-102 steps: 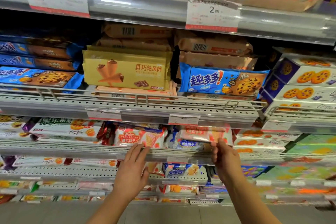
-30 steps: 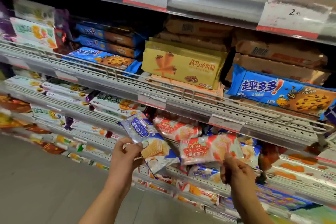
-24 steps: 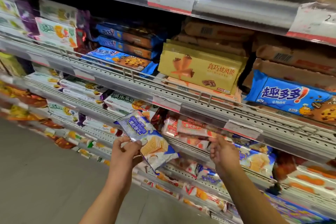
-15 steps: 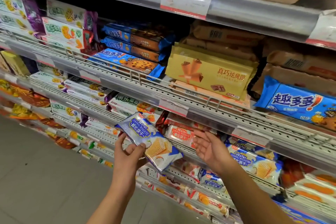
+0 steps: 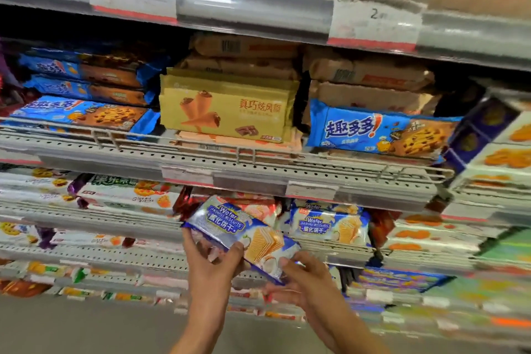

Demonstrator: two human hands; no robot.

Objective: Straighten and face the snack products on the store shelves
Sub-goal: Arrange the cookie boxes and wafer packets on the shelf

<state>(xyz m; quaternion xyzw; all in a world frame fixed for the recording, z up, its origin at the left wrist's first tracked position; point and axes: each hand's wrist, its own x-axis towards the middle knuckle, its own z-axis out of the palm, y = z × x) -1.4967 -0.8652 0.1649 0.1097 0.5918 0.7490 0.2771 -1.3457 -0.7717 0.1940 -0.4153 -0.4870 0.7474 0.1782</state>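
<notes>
Slanting wafer pack (image 5: 241, 234) — down-right

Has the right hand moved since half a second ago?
Yes. The right hand left the red wafer packs under the shelf rail and now holds the lower end of the blue wafer pack.

Both hands — left hand (image 5: 211, 263), right hand (image 5: 301, 279) — hold wafer pack (image 5: 241, 234)
</notes>
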